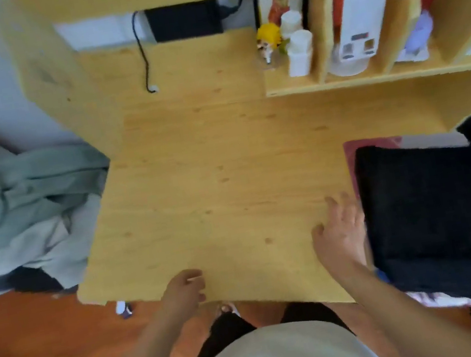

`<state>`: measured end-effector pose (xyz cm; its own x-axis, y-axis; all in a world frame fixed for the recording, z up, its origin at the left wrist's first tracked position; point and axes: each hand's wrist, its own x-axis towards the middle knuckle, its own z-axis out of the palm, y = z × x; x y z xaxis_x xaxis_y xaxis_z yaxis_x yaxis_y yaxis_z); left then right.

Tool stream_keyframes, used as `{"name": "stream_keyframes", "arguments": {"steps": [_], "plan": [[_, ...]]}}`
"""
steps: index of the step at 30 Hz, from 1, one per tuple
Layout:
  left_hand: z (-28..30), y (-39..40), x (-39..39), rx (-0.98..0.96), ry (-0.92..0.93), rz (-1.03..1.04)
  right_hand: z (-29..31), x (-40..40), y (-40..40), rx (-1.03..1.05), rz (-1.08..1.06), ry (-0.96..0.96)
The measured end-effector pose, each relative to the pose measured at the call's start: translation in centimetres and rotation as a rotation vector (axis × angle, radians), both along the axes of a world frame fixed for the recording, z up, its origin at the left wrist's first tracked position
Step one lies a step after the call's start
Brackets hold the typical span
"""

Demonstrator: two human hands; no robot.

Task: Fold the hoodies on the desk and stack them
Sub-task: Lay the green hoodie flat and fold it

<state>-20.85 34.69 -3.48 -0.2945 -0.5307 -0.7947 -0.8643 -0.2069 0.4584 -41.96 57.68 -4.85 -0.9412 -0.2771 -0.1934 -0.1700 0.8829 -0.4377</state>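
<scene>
Hoodies: black (436, 215) folded at 3 o'clock, my right hand (342, 230) open beside it, left (185, 291) loosely curled, empty; next, fetch the green (20, 197) at 9.

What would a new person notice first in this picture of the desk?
First, the folded black hoodie at the right edge of the wooden desk, with the open right hand just beside it. Next, the heap of unfolded grey-green hoodies off the desk's left side. The left hand hovers loosely curled at the near edge.
</scene>
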Motion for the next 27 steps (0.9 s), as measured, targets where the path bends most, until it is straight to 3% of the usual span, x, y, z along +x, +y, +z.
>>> {"name": "stream_keyframes", "arguments": {"steps": [5,9,13,17,23,25,27], "plan": [[4.0,-3.2,7.1,0.032,0.142,0.369,2.8,8.2,-15.0,-0.074,0.652,-0.367],[6.0,-7.4,12.2,0.059,0.258,0.444,4.2,13.5,-23.4,-0.061,0.798,-0.375],[5.4,-14.9,18.2,0.04,0.348,0.521,4.9,17.4,-32.1,-0.026,0.819,-0.373],[3.5,-25.2,24.3,-0.033,0.289,0.468,4.6,22.8,-42.0,-0.072,0.699,-0.4],[2.9,-45.2,30.3,-0.479,0.12,0.344,6.7,31.6,-49.7,-0.158,0.591,-0.529],[3.7,-51.7,30.0,-0.598,0.081,0.409,7.2,32.3,-50.2,-0.175,0.524,-0.518],[3.7,-57.4,29.2,-0.596,0.076,0.503,7.4,32.3,-50.2,-0.16,0.464,-0.5]]}}
